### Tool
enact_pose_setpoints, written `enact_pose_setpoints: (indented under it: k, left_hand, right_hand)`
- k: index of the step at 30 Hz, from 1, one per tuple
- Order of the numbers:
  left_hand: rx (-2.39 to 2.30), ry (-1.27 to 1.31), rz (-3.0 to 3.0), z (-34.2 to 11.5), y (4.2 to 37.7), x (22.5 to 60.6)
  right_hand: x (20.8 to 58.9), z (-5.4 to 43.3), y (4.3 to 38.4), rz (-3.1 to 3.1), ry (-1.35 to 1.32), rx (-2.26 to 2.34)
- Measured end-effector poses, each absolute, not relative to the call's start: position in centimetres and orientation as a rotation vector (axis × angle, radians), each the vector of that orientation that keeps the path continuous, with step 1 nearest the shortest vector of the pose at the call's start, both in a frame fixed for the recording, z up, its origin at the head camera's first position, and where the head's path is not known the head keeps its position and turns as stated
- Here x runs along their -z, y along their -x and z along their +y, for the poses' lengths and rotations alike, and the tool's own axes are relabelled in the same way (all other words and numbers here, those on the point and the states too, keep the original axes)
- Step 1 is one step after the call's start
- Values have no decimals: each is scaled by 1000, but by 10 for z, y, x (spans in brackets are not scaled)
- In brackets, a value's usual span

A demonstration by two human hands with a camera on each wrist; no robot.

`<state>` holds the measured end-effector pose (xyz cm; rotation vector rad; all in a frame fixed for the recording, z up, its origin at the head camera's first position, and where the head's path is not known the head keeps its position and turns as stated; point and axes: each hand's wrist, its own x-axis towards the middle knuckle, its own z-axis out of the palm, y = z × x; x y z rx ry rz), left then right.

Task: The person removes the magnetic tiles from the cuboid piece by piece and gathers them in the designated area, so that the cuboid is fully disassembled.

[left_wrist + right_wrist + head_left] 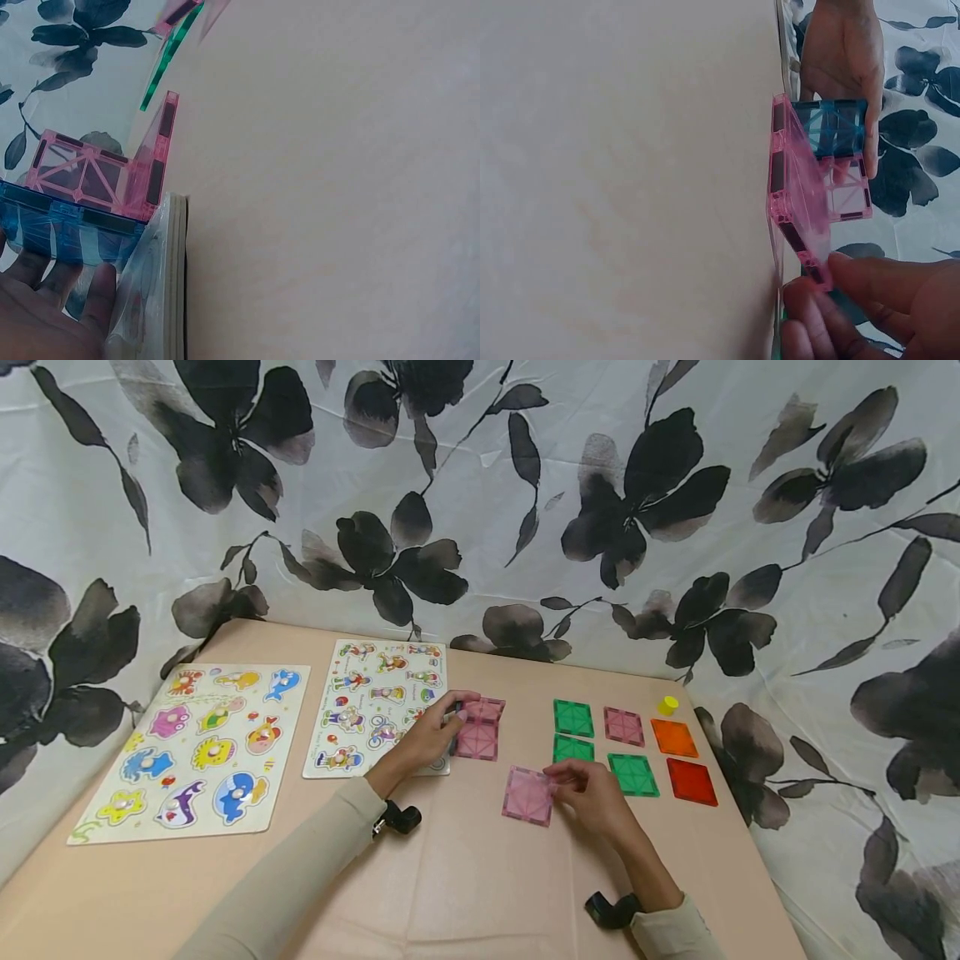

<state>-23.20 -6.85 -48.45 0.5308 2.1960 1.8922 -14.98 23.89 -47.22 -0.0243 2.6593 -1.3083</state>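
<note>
My left hand (420, 739) grips an upright blue magnetic tile (71, 217) beside the middle puzzle board. Against that blue tile stands a pink tile (79, 174), with another pink tile (477, 743) lying flat at its foot. My right hand (596, 802) pinches a separate pink magnetic tile (527, 796) by its right edge, thumb on one face and fingers on the other. That held tile is tilted, close over the table and to the right of the joined tiles. In the right wrist view it partly covers the pink and blue pieces behind it.
Right of the hands lie several loose tiles: green (573, 718), pink (623, 727), orange (674, 738) and red (692, 782). A small yellow cylinder (667, 705) sits behind them. Two picture puzzle boards, one with sea animals (255, 693) and one with figures (360, 702), lie at left.
</note>
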Motion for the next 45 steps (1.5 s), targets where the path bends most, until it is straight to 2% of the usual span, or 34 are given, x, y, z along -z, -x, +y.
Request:
enact_pose_setpoints:
  k: [8,20,32,40,45]
  left_hand:
    - [-1898,-543,2171,-68,232,485]
    - [-1890,-532,2186,-68,231,483]
    - [-1876,-544,2191,-70,232,484]
    - [-1877,-544,2208,-69,231,483]
    - [-1890,-539,2197,-69,231,483]
  right_hand:
    - [471,234,148,2787,56,1154]
    - [461,222,152,2795,130,1162]
    - [462,255,204,2860,209,1145]
    - [458,276,243,2907,147,1116]
    - [457,280,256,2907,108,1084]
